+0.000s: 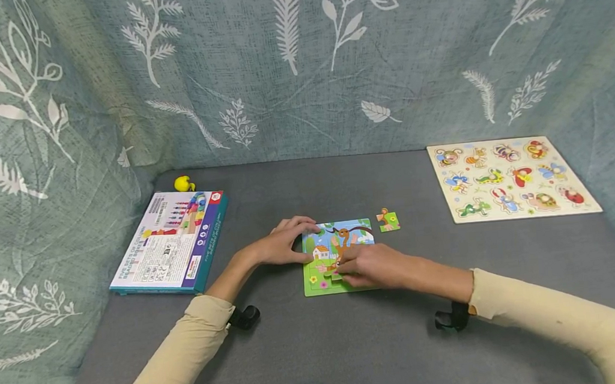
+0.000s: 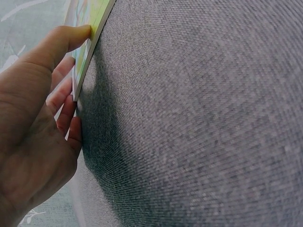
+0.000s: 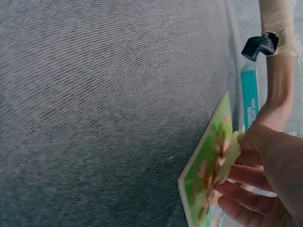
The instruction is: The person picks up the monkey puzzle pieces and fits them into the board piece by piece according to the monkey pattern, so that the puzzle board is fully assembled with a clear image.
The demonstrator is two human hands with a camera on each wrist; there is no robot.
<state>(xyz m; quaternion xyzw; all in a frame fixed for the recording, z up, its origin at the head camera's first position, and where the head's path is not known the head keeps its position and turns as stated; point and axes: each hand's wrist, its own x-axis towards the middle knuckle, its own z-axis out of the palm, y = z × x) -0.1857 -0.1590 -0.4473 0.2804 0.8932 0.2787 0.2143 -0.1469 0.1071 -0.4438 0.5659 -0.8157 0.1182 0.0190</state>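
Observation:
A picture jigsaw puzzle [image 1: 315, 288] with a green border, a house and a monkey lies flat on the table. My left hand [image 1: 281, 244] rests at its left side, thumb on the edge and fingers spread toward the top left corner. In the left wrist view the thumb [image 2: 78, 35] touches the puzzle's face near its rim. My right hand [image 1: 373, 266] is over the lower right of the puzzle. It pinches a pale green puzzle piece [image 3: 230, 158], seen tilted against the board in the right wrist view. Part of the picture is hidden beneath this hand.
A loose puzzle piece [image 1: 388, 220] lies just right of the board. Further right is a wooden insect peg board [image 1: 512, 179]. On the left are a boxed bead set [image 1: 167, 242] and a small yellow toy [image 1: 183, 183]. A patterned cloth [image 1: 289, 97] hangs behind the table.

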